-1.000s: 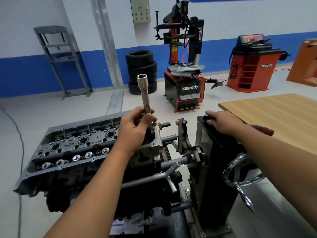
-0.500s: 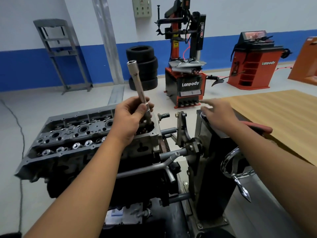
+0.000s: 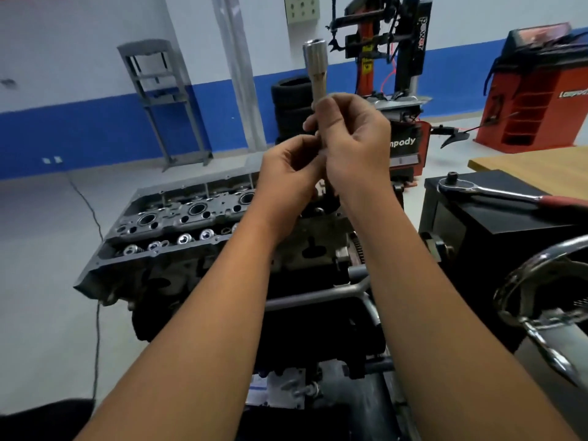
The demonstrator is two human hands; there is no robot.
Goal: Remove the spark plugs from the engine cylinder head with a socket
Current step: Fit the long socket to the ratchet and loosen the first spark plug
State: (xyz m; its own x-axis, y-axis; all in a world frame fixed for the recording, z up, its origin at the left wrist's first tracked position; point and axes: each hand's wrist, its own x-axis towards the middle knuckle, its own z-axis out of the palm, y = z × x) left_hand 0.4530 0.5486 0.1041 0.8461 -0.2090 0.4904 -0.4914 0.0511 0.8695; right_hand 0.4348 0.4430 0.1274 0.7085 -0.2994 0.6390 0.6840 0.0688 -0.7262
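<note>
A: What are the two hands doing?

B: They are close together in the middle of the frame. The right hand (image 3: 356, 138) has its fingers curled around the long shiny silver metal socket tube (image 3: 316, 70). The left hand (image 3: 291, 176) sits just below, touching it, and its fingers pinch the lower part of the tube.

A: Which way does the tube point?

B: Up. Its wide open end is at the top, above the hands. Its bottom end is hidden behind them.

A: Where is the engine?

B: The big grey metal engine cylinder head (image 3: 178, 227) is under the hands, in the middle left of the frame. It has round dark holes along the top and small shiny round parts in a row along the near edge. I cannot tell if any spark plugs are in the holes.

A: What is on the right?

B: A black metal box stand (image 3: 496, 224). On top of it lies a silver ratchet wrench with a red handle (image 3: 509, 194), with no hand on it. Behind it is a light brown wooden tabletop (image 3: 537, 167). A shiny steel hand wheel (image 3: 547, 281) is at the lower right.

A: And far back?

B: A stack of black tyres (image 3: 288, 109) and a red and black tyre machine (image 3: 397, 90), by a white and blue wall.
</note>
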